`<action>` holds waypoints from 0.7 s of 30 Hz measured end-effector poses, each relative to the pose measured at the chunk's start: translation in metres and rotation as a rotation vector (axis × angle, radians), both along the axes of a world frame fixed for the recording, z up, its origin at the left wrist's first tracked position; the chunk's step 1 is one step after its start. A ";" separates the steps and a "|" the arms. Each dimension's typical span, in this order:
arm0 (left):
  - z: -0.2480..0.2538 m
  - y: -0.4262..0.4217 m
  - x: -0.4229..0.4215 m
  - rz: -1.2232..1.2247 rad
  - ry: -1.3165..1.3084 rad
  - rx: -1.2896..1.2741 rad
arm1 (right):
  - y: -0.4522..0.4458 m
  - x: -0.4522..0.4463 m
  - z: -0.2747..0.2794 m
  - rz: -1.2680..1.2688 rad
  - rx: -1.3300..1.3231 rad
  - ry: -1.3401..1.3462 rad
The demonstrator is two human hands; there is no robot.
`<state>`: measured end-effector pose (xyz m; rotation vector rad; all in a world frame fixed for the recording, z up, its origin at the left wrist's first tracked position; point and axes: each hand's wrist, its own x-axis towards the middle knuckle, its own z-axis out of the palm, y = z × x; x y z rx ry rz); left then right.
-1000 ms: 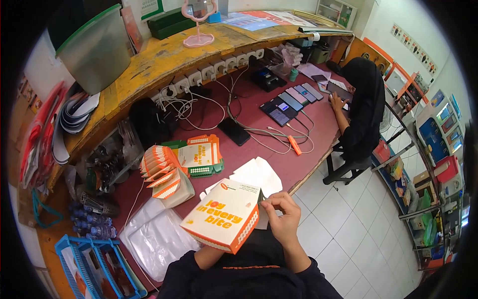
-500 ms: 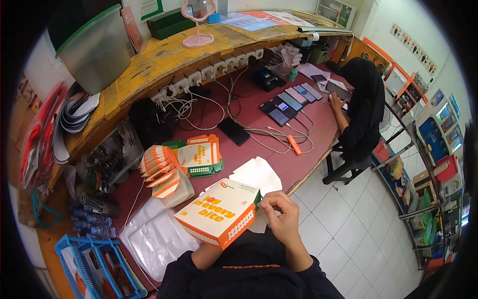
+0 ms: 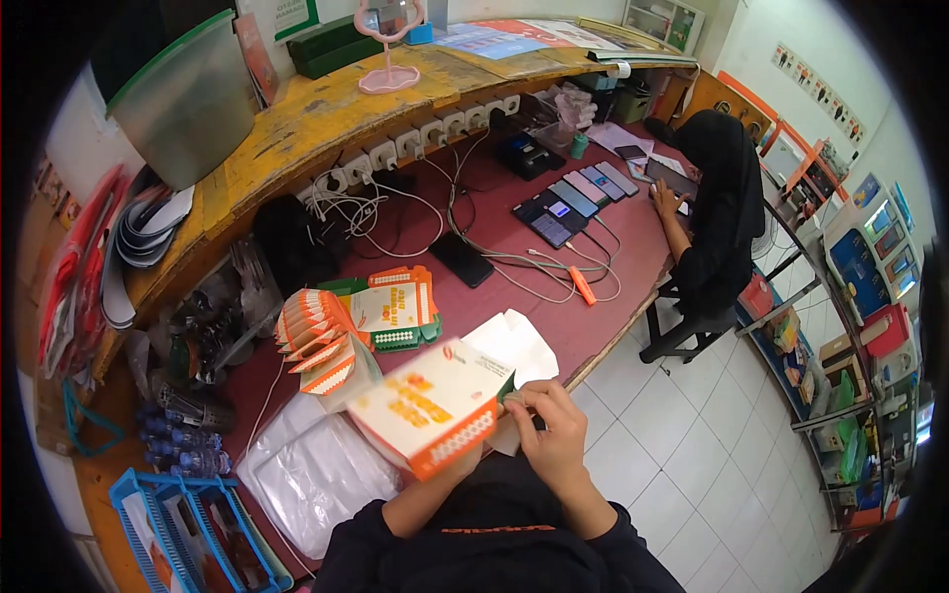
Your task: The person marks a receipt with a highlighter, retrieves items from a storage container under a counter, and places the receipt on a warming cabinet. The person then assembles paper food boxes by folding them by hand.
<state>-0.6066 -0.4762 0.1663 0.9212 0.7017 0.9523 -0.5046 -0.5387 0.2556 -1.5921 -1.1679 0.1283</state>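
Over the maroon tabletop (image 3: pixel 590 324), the left hand (image 3: pixel 457 475) supported a white-and-orange cardboard box (image 3: pixel 423 403), fingers hidden; the right hand (image 3: pixel 534 411) pinched its green end flap (image 3: pixel 508 384). Its lettering blurred; a stacked orange-and-white carton (image 3: pixel 388 307) read "joy in every bite".

Phones (image 3: pixel 461 260), cartons (image 3: pixel 393 308) on maroon desk (image 3: pixel 605 321)

The box (image 3: pixel 435 403) looks smooth cardboard, the bags (image 3: pixel 314 479) glossy plastic.
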 end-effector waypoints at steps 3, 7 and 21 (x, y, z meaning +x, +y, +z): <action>-0.007 0.005 -0.003 0.005 0.022 -0.006 | 0.000 -0.003 0.000 0.021 0.079 0.002; 0.014 0.005 -0.003 -0.054 0.036 0.010 | 0.001 -0.003 -0.009 -0.034 0.108 0.114; 0.039 0.000 -0.002 -0.001 0.304 0.178 | 0.002 -0.001 -0.003 -0.034 0.075 0.019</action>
